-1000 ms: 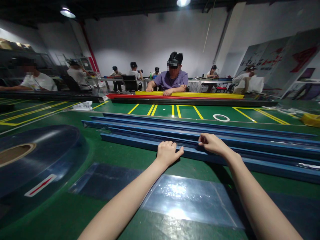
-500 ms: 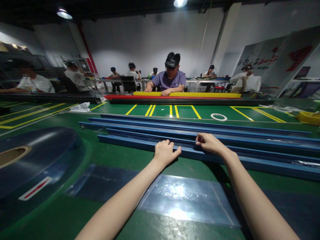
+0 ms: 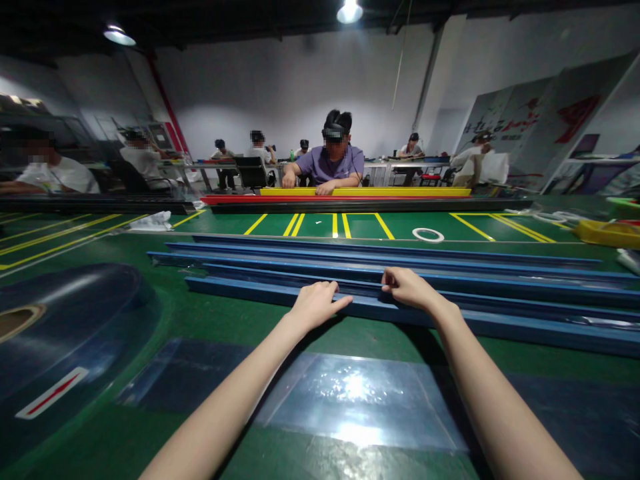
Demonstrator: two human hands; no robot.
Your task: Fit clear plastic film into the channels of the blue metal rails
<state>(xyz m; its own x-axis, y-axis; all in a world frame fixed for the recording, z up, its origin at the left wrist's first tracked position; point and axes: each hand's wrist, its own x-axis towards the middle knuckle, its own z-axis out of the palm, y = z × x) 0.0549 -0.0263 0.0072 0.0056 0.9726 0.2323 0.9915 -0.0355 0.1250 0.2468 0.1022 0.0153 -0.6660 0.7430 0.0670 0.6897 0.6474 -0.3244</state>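
My left hand (image 3: 316,304) lies over the near blue channel strip (image 3: 240,292), its fingers bent over the upper edge and its thumb stretched along the near side. To the right of it, my right hand (image 3: 406,288) is closed over the same strip, thumb and fingertips pinched together in the groove. Whatever those fingertips hold, if anything, is hidden. More long blue channel strips (image 3: 280,253) lie side by side just beyond. In front of my forearms, a clear plastic sheet (image 3: 320,393) lies on the green table (image 3: 260,460) and reflects the light.
A large roll of clear film (image 3: 85,293) sits at left. Farther off are a white ring (image 3: 428,235), crumpled white material (image 3: 150,221) and a yellow container (image 3: 607,233). Across the table a person in purple (image 3: 333,167) handles a yellow strip (image 3: 400,192). Other people sit behind.
The view has turned slightly to the right, so everything sits a little farther left. Both hands keep nearly the same places on the near blue strip.
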